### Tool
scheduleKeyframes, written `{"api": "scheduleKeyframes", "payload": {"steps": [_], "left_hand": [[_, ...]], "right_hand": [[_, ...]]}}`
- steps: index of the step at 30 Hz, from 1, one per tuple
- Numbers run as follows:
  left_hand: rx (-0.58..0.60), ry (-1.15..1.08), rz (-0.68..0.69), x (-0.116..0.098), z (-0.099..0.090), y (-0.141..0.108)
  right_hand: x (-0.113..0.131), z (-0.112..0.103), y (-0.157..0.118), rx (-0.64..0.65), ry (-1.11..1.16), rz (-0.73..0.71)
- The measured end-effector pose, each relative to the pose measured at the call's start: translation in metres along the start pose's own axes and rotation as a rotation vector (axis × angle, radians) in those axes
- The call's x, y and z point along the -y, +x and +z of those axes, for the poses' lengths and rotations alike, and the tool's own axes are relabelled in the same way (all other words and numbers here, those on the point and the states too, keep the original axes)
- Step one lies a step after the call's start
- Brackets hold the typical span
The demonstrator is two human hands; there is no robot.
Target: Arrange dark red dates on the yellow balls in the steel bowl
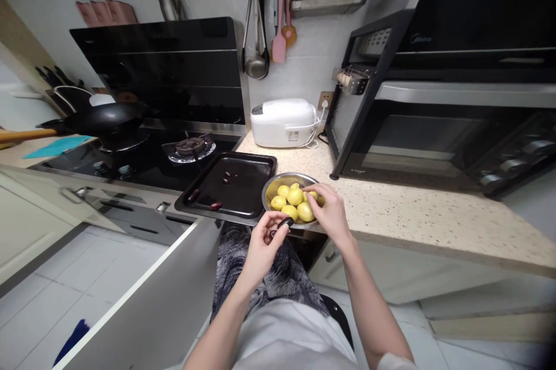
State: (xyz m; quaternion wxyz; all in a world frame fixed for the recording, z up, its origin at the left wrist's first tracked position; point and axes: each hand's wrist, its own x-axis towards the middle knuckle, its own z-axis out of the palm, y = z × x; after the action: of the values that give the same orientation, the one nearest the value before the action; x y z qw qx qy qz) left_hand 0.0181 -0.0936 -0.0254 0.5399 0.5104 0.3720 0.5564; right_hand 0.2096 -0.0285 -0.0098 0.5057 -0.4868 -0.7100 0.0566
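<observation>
Pinching a dark oval [286, 222] between thumb and fingers, the left hand [266, 238] is nearly closed in the head view, just in front of the bowl [272, 187]; another piece shows under its fingers. The right hand [329, 212] bends over the bowl's right side, thumb and fingers curled at the lemons [290, 212]; whether it grips anything, one cannot tell. The lemons lie heaped inside the bowl. Just left of it, a black tray [245, 187] bears a few dark red pieces [215, 206]. Behind stands a white appliance [275, 121] on the counter [391, 202].
</observation>
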Motion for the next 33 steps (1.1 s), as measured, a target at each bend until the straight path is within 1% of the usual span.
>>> {"api": "scheduleKeyframes", "payload": {"steps": [2,5,7,9,11,14,18,20,23,28,31,33], "left_hand": [[-0.007,0.023,0.027,0.001,0.000,0.001],[-0.015,0.051,0.068,0.003,0.001,0.001],[-0.018,0.065,0.090,0.004,0.002,0.000],[-0.018,0.079,0.100,0.006,0.003,0.000],[-0.017,0.089,0.100,0.008,0.003,-0.001],[-0.015,0.093,0.095,0.009,0.003,-0.003],[-0.026,0.117,0.094,0.007,0.003,-0.003],[-0.027,0.128,0.099,0.006,0.002,-0.003],[-0.023,0.149,0.105,0.005,0.002,-0.003],[-0.008,0.197,0.117,0.004,0.002,-0.004],[-0.009,0.198,0.115,0.005,0.001,-0.004],[-0.011,0.161,0.098,0.005,0.001,-0.003]], "right_hand": [[0.015,-0.004,-0.013,0.034,0.115,-0.041],[0.034,-0.008,-0.033,0.162,0.245,-0.046],[0.042,-0.008,-0.042,0.235,0.307,-0.023],[0.044,-0.008,-0.048,0.255,0.346,-0.004],[0.043,-0.009,-0.049,0.232,0.359,0.004],[0.034,-0.011,-0.044,0.130,0.320,0.052],[0.014,-0.011,-0.033,-0.090,0.124,0.164],[0.004,-0.008,-0.029,-0.144,0.027,0.179],[-0.006,-0.002,-0.026,-0.149,-0.074,0.175],[-0.012,0.007,-0.025,-0.084,-0.243,0.169],[-0.013,0.007,-0.025,-0.054,-0.276,0.172],[-0.014,0.006,-0.024,-0.035,-0.283,0.169]]}}
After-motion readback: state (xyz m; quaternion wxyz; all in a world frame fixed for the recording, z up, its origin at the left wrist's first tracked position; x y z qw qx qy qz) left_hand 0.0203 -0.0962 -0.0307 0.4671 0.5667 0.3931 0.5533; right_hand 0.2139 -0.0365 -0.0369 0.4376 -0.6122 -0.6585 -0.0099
